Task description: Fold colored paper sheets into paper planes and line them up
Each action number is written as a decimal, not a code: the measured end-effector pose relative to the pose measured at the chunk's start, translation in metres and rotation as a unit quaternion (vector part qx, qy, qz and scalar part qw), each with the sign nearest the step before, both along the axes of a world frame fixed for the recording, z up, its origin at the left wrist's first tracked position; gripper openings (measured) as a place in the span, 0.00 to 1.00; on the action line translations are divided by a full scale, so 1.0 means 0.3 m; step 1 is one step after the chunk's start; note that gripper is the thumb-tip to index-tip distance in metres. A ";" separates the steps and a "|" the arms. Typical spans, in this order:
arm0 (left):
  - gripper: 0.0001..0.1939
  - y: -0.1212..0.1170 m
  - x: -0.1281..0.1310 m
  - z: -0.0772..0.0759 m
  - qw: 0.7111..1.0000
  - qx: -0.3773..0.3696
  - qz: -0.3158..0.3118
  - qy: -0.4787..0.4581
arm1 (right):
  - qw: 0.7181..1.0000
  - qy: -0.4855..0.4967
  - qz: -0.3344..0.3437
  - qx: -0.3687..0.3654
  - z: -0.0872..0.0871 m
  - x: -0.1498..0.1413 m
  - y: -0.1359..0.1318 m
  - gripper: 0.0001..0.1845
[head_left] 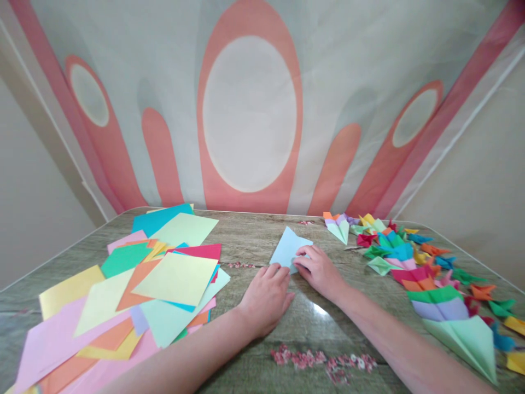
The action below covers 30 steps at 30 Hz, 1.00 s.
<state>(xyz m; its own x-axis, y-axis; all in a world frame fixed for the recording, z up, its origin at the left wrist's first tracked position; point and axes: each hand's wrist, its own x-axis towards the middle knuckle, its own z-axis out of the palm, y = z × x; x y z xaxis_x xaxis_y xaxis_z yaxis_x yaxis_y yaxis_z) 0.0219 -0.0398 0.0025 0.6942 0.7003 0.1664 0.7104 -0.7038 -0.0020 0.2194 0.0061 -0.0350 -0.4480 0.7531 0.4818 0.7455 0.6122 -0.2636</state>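
Note:
A light blue sheet of paper [286,249] lies on the table in front of me, with a crease and a notch along its upper edge. At its lower left edge, my left hand [266,298] presses it against the tabletop with bent fingers held together, the thumb off to the side. My right hand [321,272] is closed on the sheet's right side, thumb and forefinger pinching it. Part of the sheet's lower edge is hidden behind the fingers.
Loose coloured paper sheets [176,277] are heaped to the left. Folded paper planes [463,342] line the right side, beside small folded paper figures [482,291]. A patterned cloth [250,115] hangs behind the wood-grain table [241,355].

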 end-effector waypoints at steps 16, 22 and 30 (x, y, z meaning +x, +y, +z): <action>0.20 0.008 -0.002 -0.007 1.000 0.004 -0.013 0.009 | 0.992 -0.119 0.026 0.035 0.038 -0.018 -0.063 0.10; 0.18 0.007 -0.003 0.001 1.000 0.001 0.000 0.012 | 0.985 -0.166 0.022 0.041 0.034 -0.020 -0.071 0.11; 0.21 -0.002 -0.012 -0.003 1.000 0.000 0.011 0.024 | 0.976 -0.215 0.023 0.040 0.069 -0.029 -0.091 0.11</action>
